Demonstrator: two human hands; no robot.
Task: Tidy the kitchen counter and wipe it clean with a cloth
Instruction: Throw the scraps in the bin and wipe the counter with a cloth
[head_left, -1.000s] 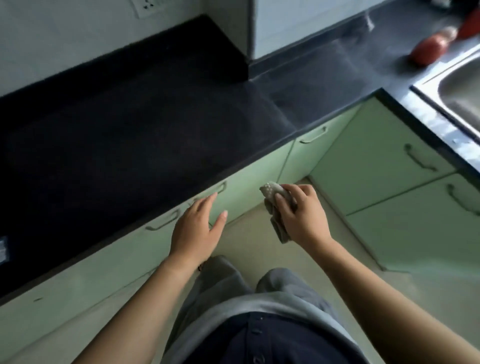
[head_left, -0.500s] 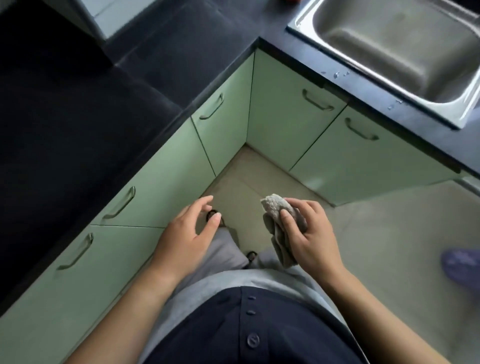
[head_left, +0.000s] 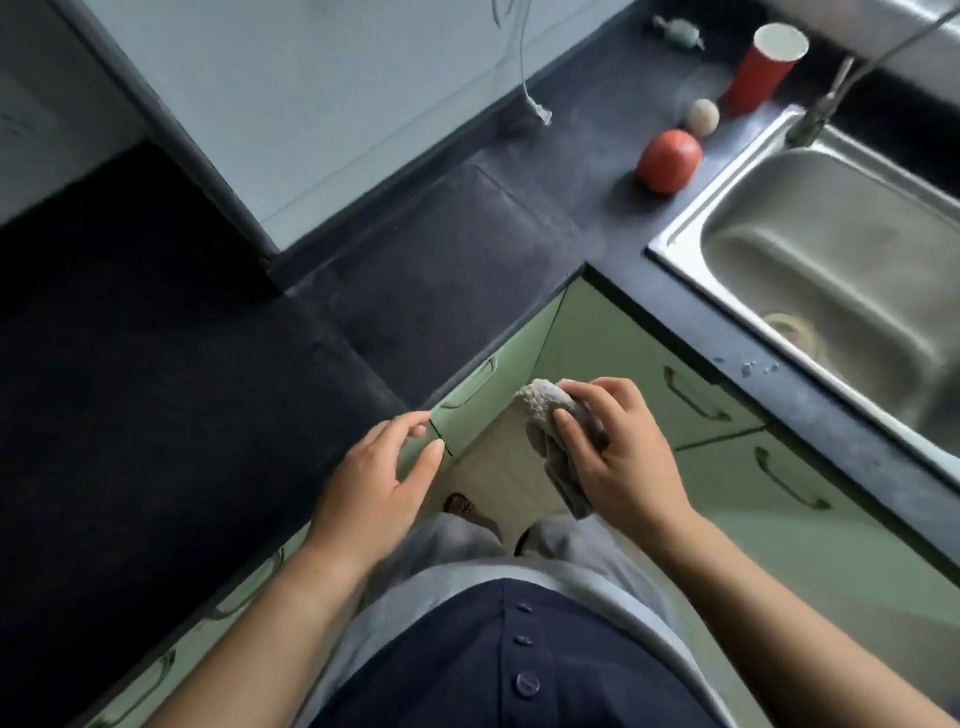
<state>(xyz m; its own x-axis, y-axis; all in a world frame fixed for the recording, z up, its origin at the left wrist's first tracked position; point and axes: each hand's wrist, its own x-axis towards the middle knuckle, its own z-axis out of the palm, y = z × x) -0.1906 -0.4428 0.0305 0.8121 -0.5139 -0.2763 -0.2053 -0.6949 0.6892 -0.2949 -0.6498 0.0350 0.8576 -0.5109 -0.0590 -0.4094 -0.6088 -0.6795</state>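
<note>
A dark L-shaped kitchen counter (head_left: 426, 270) runs from the left to the back corner and on past a steel sink (head_left: 852, 270) at the right. My right hand (head_left: 618, 457) grips a bunched grey cloth (head_left: 545, 410) in front of the green cabinets, below counter height. My left hand (head_left: 379, 483) hovers empty with fingers apart, just off the counter's front edge. On the counter by the sink stand a red tomato (head_left: 668, 161), a small pale ball (head_left: 702, 117), a red cup (head_left: 763, 67) and a wrapped sweet (head_left: 678, 34).
A pale wall column (head_left: 311, 104) juts onto the counter at the back, with a thin cord (head_left: 527, 67) hanging down it. A tap (head_left: 831, 98) stands behind the sink. Water drops (head_left: 753, 366) lie on the counter strip in front of the sink. Green cabinet doors (head_left: 649, 364) with handles are below.
My view has swung back towards the corner, bringing the tomato, ball and cup into sight beside the sink. Both hands keep their pose, the right still holding the cloth.
</note>
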